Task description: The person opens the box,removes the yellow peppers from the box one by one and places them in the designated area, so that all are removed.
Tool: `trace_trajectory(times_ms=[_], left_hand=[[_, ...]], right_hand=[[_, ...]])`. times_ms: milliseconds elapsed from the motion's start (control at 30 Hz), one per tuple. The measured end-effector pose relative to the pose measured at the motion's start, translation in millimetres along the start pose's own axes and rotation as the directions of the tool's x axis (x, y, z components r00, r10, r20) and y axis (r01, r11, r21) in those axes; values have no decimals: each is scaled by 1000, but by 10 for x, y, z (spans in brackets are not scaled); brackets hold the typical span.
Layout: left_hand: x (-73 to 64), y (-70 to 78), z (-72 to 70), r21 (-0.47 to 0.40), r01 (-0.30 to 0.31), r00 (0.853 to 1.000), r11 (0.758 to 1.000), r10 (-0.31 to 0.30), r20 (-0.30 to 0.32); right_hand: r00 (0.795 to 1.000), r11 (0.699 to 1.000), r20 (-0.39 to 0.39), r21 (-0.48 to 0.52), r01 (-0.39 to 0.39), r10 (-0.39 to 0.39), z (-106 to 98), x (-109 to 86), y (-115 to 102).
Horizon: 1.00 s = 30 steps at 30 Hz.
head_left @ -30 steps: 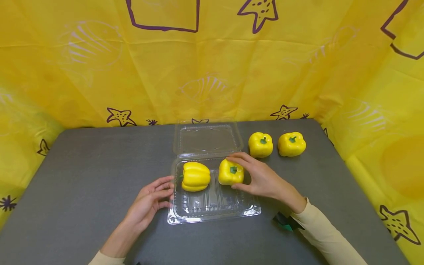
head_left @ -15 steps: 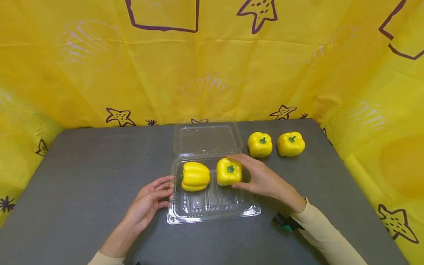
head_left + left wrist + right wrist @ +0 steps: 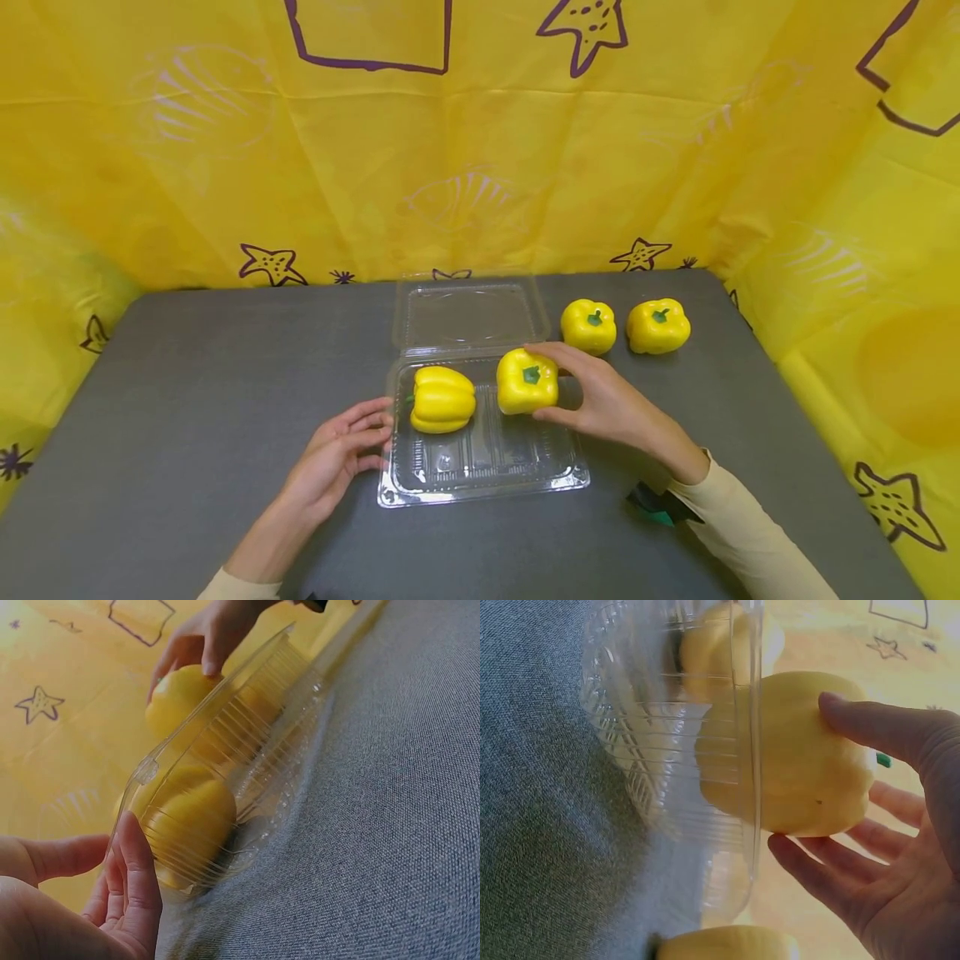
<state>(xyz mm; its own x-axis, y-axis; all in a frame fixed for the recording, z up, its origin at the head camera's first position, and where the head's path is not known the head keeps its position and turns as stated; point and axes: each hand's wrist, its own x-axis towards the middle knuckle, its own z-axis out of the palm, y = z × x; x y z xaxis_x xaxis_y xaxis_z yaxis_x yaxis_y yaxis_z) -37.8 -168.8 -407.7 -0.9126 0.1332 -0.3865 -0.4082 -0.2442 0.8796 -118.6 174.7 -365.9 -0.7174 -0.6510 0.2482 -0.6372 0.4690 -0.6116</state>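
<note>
Right hand [image 3: 603, 400]: we see its thumb and fingers clamped on the held pepper [image 3: 527, 383], over the clear container [image 3: 483, 493].
Left hand [image 3: 333, 460]: we find it pinching the clear container's nearest rim.
Boxed pepper [image 3: 442, 400]: we see it lying between both hands.
Open lid [image 3: 468, 317]: beyond both hands.
Grey worktop [image 3: 195, 433]: we see a third pepper [image 3: 587, 328] beyond the right hand, a fourth pepper [image 3: 657, 327] beside that.

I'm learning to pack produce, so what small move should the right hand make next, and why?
Probably lower the held pepper a little, into the right part of the clear container: the right hand holds it over that part, the right wrist view shows it partly above the rim, and the space there, beside the pepper lying inside, looks free.
</note>
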Motion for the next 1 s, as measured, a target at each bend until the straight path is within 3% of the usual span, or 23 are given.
trace_trajectory(times_ms=[400,633,1000], left_hand=[[-23,14,14,28,1,1000,1000,-1,-10],[-28,8,15,20,5,1000,1000,-5,-9],[-26,6,2,20,3,1000,1000,-3,-13]], right_hand=[[998,999,-65,-32,11,-13,-187,-126,-47],[995,998,-97,-61,-22,16,-266,-217,-34],[995,999,-87,-35,40,-43,-350,-269,-9]])
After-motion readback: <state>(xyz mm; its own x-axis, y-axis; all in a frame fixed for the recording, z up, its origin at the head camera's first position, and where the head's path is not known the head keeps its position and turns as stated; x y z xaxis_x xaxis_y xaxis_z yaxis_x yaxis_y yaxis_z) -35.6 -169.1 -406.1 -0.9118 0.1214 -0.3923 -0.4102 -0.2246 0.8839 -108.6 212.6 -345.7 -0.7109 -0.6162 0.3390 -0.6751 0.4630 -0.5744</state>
